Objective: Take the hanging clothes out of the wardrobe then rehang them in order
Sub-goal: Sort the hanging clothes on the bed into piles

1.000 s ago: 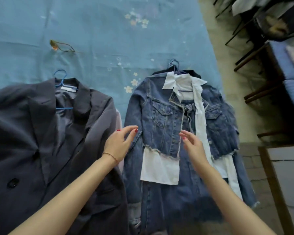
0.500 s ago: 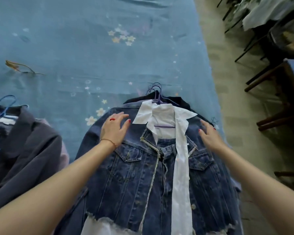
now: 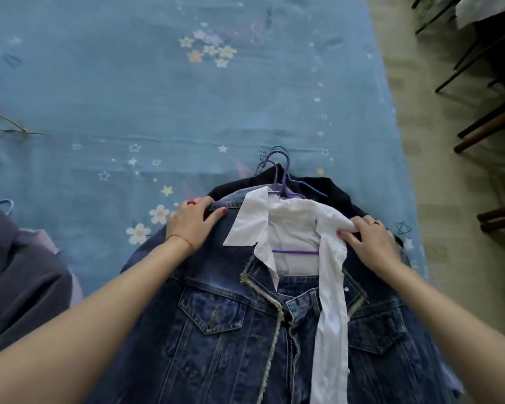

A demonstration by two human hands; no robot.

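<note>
Denim jacket under left hand.

Both forearms are showing bare all the way down to the bottom edge of the view, with no sleeve reaching into sight on either side. The left hand is wearing a thin chain bracelet around the wrist (fine links, gold-toned, with a reddish tint). Its nails are wearing red polish, showing plainly on the thumb and on one fingertip at the top. The right hand is wearing a slim ring on one finger (a narrow band with a reddish glint), and red polish is showing on its nails as well. No watch, glove or other covering is appearing on either arm.
</note>
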